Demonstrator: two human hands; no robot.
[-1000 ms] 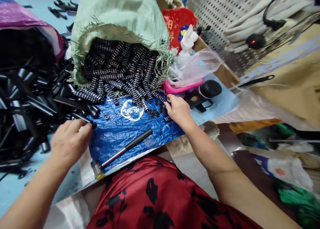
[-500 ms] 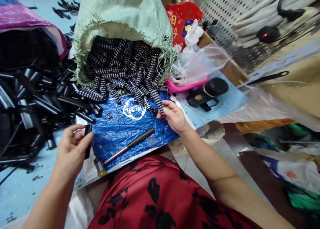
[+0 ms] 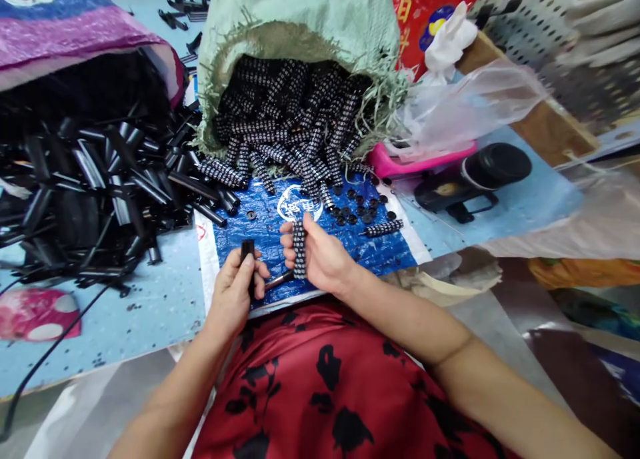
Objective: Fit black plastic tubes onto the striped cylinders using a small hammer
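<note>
My left hand grips a short black tube, held upright over the front edge of the blue sheet. My right hand holds a black studded grip sleeve upright, right beside the tube. The two hands nearly touch. Behind them a green woven sack spills several studded sleeves onto the sheet. Small black caps lie scattered on the sheet, and one loose sleeve lies to their right.
A pile of black tubes fills the left of the light blue table, spilling from a purple bag. A metal rod lies under my hands. A black cup-like tool, a pink tray and clear plastic sit to the right.
Both hands came together at the front of the blue sheet. The left brought a black tube from the pile; the right lifted a studded sleeve. The view shifted left.
</note>
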